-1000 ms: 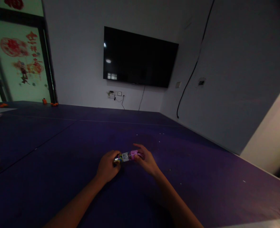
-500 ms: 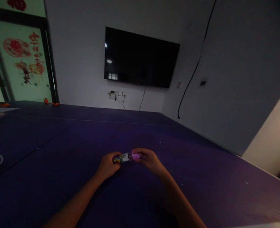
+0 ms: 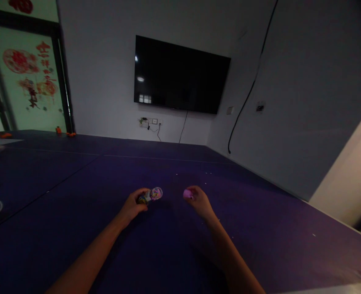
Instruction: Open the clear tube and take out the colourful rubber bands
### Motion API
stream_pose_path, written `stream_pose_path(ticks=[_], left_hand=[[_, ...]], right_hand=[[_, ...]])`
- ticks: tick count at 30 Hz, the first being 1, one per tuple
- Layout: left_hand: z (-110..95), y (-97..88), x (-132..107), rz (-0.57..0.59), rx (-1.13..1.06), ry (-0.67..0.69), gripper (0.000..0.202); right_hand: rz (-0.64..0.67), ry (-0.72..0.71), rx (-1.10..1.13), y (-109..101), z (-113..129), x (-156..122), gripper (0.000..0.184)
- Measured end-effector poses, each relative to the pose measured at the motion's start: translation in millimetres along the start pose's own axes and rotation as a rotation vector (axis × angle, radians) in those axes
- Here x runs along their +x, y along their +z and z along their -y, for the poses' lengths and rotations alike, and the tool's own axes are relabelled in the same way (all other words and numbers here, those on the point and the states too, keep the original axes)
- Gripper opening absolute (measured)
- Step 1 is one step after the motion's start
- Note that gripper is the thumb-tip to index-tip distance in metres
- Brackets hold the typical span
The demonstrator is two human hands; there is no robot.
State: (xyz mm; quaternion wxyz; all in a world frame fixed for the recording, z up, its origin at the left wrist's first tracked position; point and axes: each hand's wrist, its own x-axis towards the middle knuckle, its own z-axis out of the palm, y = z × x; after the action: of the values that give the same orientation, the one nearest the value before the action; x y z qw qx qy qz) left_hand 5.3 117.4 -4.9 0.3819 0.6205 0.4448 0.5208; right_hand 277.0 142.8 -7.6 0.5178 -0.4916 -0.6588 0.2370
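Container, small, cylindrical, multicoloured, gripped in left hand, round end tilted toward 2 o'clock. Pink cap, off container and apart from it at 3 o'clock, pinched in right hand. Both hands over dark purple surface. Wall-mounted television beyond, at 12 o'clock from hands. Orange objects at 10 o'clock, near glass door with red lettering.

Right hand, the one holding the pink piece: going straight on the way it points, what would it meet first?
The right hand points ahead and leftward; its way looks free over the purple surface, apparently passing beyond the container, perhaps to the wall. Depth is unclear.
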Motion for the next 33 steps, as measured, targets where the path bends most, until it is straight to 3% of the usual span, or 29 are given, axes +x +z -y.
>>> stream_pose_path(ticks=[6,12,16,20,23,27,31,33], left_hand=[[5,-9.1,9,-0.197,0.145,0.195,0.045],[9,-27.3,12,-0.490,0.660,0.317,0.037],[10,-35.1,10,-0.541,0.869,0.317,0.038],[10,-37.5,9,-0.541,0.966,0.299,0.041],[13,-37.6,10,-0.519,0.995,0.278,0.041],[17,-37.6,12,-0.485,1.007,0.275,0.041],[15,-38.7,12,-0.447,1.027,0.321,0.036],[13,-38.9,13,-0.446,1.022,0.354,0.035]], right_hand=[[0.027,-0.030,-0.323,1,-21,-2,0.035],[-0.047,0.099,-0.440,0,-26,-6,0.021],[-0.084,0.086,-0.457,-5,-24,-8,0.032],[-0.122,-0.125,-0.386,1,-10,-8,0.043],[-0.030,-0.260,-0.275,28,8,-7,0.034],[0.239,-0.412,-0.176,91,31,0,0.041],[0.307,-0.394,-0.112,155,46,10,0.057],[0.340,-0.354,-0.073,177,48,12,0.052]])
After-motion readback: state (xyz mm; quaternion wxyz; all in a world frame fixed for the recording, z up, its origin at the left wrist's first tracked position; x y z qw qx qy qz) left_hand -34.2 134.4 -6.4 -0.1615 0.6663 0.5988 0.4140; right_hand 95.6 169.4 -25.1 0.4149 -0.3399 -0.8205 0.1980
